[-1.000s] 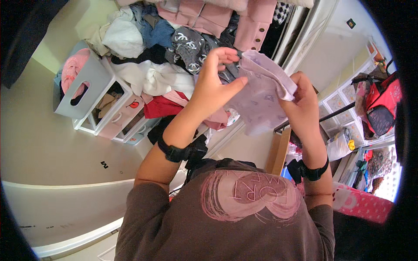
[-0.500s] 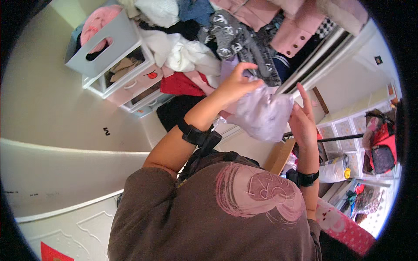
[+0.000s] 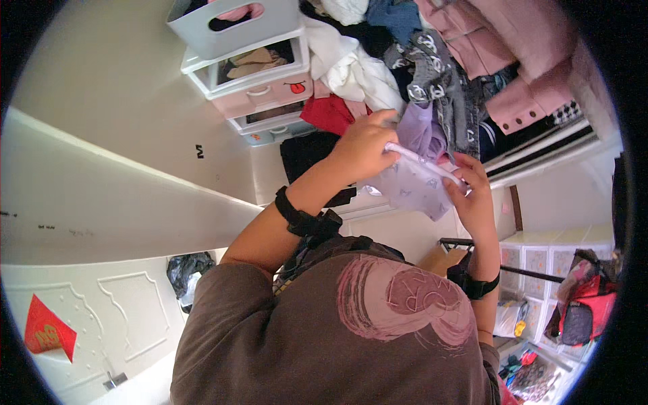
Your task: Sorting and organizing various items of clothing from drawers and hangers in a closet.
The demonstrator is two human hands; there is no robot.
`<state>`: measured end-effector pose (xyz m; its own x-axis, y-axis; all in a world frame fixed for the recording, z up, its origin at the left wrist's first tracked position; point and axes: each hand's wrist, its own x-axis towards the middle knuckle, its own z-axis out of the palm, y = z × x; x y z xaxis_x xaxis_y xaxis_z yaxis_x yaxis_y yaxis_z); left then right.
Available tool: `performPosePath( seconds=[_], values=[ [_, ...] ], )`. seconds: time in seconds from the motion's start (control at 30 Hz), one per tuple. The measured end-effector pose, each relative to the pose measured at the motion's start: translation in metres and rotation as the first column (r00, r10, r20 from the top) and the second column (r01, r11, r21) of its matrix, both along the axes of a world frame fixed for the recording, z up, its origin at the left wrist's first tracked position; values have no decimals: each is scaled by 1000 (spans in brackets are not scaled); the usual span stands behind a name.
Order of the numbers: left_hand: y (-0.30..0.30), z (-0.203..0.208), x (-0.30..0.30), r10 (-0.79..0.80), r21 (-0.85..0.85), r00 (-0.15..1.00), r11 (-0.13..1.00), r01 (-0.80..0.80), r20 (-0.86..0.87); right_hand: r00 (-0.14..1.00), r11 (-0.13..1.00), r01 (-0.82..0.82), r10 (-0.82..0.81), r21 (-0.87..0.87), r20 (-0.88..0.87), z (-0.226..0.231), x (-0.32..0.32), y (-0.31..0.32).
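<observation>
A thin, pale lavender garment (image 3: 410, 187) with a small print hangs between my two hands, its band-like upper edge stretched taut. My left hand (image 3: 366, 150) pinches one end of that edge, and my right hand (image 3: 474, 202) grips the other end with fingers and thumb. Just beyond it, a darker purple garment (image 3: 420, 131) lies against the clothes pile. Grey-black patterned denim (image 3: 449, 101) is behind that, and a white garment (image 3: 364, 81) and a red cloth (image 3: 331, 113) lie to the left. What kind of garment I hold cannot be made out.
White and pink drawers (image 3: 253, 94) stand at the left of the pile, a grey bin (image 3: 236, 30) on top. Pink buttoned clothing (image 3: 530, 104) lies at the right near a white rail. Clear-fronted drawers (image 3: 533, 260) and a red bag (image 3: 587, 300) are at far right.
The bunched lavender garment is now spread out, its upper edge pulled straight between both hands. My right hand's raised finger has folded in. The view has shifted, so the drawers appear farther right.
</observation>
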<state>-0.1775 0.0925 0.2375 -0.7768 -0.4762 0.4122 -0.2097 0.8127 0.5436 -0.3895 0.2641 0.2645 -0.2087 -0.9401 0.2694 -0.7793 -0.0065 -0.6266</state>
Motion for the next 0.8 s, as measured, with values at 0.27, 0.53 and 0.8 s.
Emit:
performPosePath(
  seconds=[0.27, 0.53, 0.8],
  values=[
    [6, -1, 34, 459, 259, 882, 844, -470, 104, 935, 991, 78, -35, -107, 353, -16, 51, -57],
    [9, 1, 48, 177, 737, 980, 674, -51, -95, 580, 954, -288, 246, -87, 776, -20, 87, -77],
    [-44, -2, 92, 612, 927, 750, 376, 1, -249, 713, 971, -234, 204, -46, 670, -47, 29, -44]
  ],
)
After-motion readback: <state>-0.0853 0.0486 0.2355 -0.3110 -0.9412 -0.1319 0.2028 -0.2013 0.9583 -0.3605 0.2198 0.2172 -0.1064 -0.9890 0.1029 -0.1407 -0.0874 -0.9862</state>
